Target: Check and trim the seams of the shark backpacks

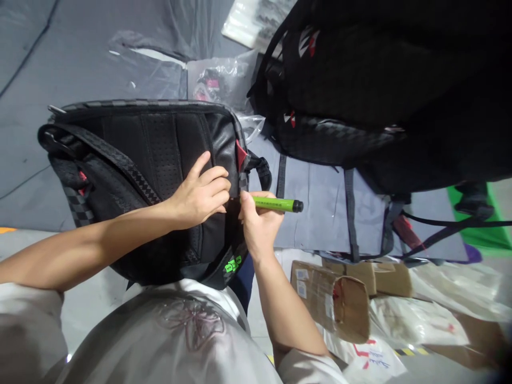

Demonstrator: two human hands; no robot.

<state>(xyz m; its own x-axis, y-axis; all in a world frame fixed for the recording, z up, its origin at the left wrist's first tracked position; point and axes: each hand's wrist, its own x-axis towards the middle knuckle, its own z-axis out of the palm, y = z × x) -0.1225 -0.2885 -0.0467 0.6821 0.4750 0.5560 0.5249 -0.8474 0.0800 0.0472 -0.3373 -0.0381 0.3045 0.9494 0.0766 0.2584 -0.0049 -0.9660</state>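
Observation:
A black backpack (160, 154) with checkered trim lies on the grey table, its padded back panel and straps facing up. My left hand (200, 194) rests on the panel near its right edge, fingers spread and slightly bent, the little finger lifted away from the others. Close beside it, my right hand (262, 221) is closed around a bright green marker (276, 204), whose black end points right. The thumb and fingertips of that hand meet the checkered edge of the bag. What lies right under those fingertips is hidden. A red tab (240, 154) shows just above on the same edge.
A large black backpack (360, 96) fills the upper right, its straps hanging over the table edge. Clear plastic bags (224, 80) lie behind the nearer bag. Below the table on the right are cardboard boxes (332, 298) and white plastic packages (416, 320).

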